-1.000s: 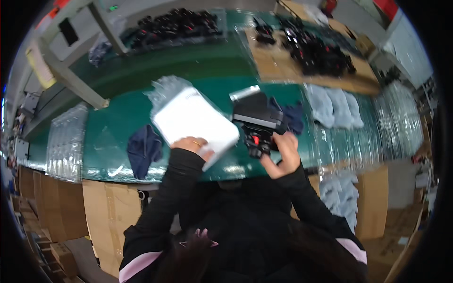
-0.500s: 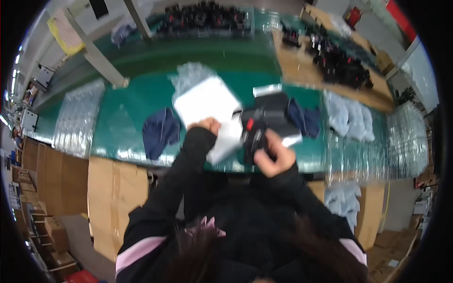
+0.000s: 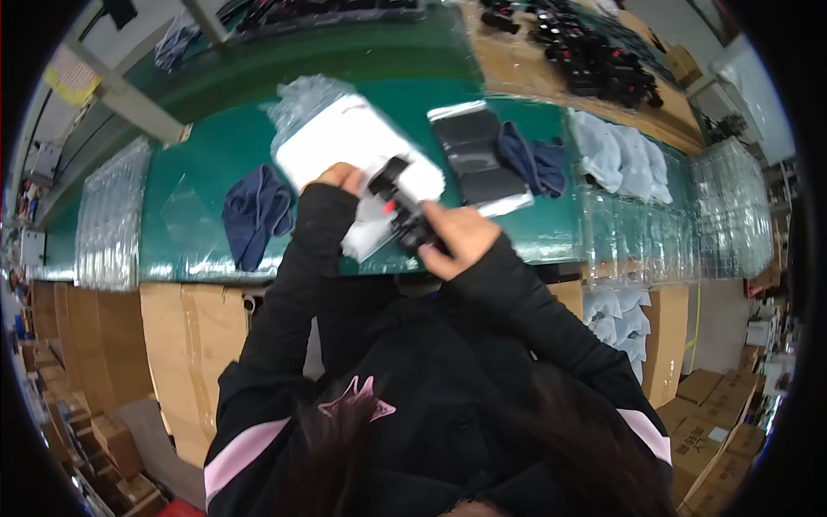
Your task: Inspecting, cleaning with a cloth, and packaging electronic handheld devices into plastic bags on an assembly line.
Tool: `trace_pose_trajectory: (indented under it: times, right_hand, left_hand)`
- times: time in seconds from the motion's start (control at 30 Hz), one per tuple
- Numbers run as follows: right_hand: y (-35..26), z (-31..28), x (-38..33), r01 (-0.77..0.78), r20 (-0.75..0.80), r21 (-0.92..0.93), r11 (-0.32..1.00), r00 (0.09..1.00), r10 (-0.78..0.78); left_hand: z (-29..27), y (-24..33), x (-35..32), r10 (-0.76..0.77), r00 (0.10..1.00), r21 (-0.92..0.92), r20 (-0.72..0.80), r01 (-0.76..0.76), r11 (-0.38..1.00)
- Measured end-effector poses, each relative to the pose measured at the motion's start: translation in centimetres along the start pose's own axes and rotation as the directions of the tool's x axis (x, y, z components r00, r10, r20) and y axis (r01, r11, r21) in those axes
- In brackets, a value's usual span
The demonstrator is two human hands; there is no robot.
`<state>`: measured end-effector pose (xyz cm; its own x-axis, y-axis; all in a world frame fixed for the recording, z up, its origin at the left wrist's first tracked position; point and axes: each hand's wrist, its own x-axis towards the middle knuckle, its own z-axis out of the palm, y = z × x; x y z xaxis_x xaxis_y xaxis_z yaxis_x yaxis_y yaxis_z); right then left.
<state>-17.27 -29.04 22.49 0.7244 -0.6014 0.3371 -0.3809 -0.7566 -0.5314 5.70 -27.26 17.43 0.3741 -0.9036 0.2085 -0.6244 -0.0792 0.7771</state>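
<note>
A person in a black hooded top with pink trim leans over the near edge of a green work table [image 3: 215,151], both forearms reaching forward. The right hand [image 3: 461,237] is clenched around a small black device with a red spot [image 3: 403,211], gripping its lower end so the upper end angles up and to the left. That device sits just above the table's front edge, over a stack of white plastic bags [image 3: 349,138] that looks blurred. The left hand [image 3: 340,178] lies on that white stack, fingers curled at the near edge of the top bag and just beside the tip of the device; whether it pinches the bag or only presses on it cannot be told. Left of the stack lies a crumpled dark blue cloth [image 3: 256,215], near but apart from it. Right of the stack is a flat dark grey pouch in clear wrap [image 3: 478,159], with a second dark blue cloth [image 3: 530,162] resting against its right side. Further right are pale grey folded cloths [image 3: 616,151], then overlapping clear plastic bags [image 3: 689,224] draped over the table end. More clear bags [image 3: 108,215] lie at the far left. A heap of black devices [image 3: 594,56] sits on a brown board at the back right. Brown cardboard boxes [image 3: 706,431] stand on the floor beside the person.
</note>
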Motion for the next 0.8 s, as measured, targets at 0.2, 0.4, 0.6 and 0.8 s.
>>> trace_pose_trajectory:
  times: [0.2, 0.4, 0.6, 0.8]
  right_hand:
    - [-0.3, 0.0, 0.6, 0.09, 0.031, -0.061, 0.994, 0.996, -0.088]
    - [-2.7, -4.3, 1.0, -0.294, 0.186, 0.521, 0.801, 0.955, 0.229]
    - [0.3, -2.7, 0.4, -0.13, -0.29, 0.546, 0.828, 0.898, 0.332]
    - [-0.5, -4.5, -0.9, -0.12, -0.397, 0.478, 0.87, 0.854, 0.336]
  left_hand:
    - [-2.0, 3.5, -1.8, 0.636, 0.684, 0.304, -0.358, -0.559, 0.772]
    - [-3.5, 7.2, -2.8, 0.648, 0.737, 0.199, -0.192, -0.618, 0.761]
    - [-2.6, 12.0, -4.9, 0.884, 0.462, 0.102, 0.078, -0.885, 0.454]
    - [4.6, 13.2, -4.1, 0.613, 0.526, 0.296, -0.59, -0.565, 0.77]
